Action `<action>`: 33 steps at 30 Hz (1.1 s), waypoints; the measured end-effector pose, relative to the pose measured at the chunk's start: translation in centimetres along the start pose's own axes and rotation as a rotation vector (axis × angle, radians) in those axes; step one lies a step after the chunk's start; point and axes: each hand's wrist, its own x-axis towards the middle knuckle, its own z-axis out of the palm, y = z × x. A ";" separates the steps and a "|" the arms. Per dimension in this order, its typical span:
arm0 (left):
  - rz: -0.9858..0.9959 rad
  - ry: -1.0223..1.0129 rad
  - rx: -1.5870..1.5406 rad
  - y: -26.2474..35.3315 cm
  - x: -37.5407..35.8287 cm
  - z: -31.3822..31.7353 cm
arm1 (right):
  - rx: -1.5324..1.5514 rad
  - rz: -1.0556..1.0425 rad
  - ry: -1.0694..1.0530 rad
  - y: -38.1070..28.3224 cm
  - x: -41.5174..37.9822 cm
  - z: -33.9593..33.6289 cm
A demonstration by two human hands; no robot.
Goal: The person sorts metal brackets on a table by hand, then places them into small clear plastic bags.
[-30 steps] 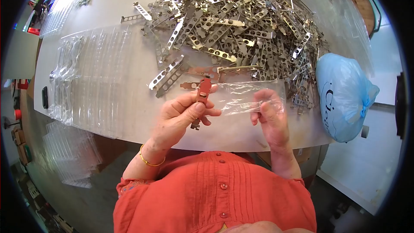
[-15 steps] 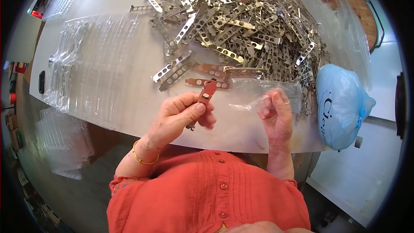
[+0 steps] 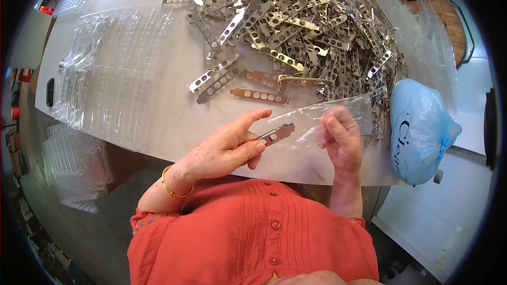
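Note:
My left hand (image 3: 227,150) pinches a slotted metal bracket (image 3: 279,134) between thumb and fingers, its index finger stretched out above. The bracket's free end points right, toward a clear plastic bag (image 3: 310,117). With thumb and fingers closed, my right hand (image 3: 342,140) grips that bag, which spreads out on both sides of the fingers. Just beyond my hands lies a reddish-looking bracket (image 3: 259,96) with a row of round holes. Behind it rises a large heap of similar metal brackets (image 3: 296,37).
A tied blue plastic bag (image 3: 417,132) sits at the table's right edge. Clear plastic trays (image 3: 127,74) cover the left side, and more trays (image 3: 76,166) are lower down beyond the table edge. A small black object (image 3: 50,92) lies at the far left.
My left hand has turned the bracket from pointing upward to pointing right, closer to the bag. The bag is lifted and stretched more toward the left hand.

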 end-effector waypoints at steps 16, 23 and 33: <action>-0.082 -0.051 0.214 0.3 1.4 1.5 | -0.252 0.418 -0.318 0.7 0.0 3.9; 0.085 -0.056 0.288 -0.5 1.3 1.6 | -0.364 0.574 -0.394 0.4 0.3 4.6; -0.067 0.027 0.121 -0.2 1.7 2.9 | -0.424 0.638 -0.464 0.5 0.4 5.0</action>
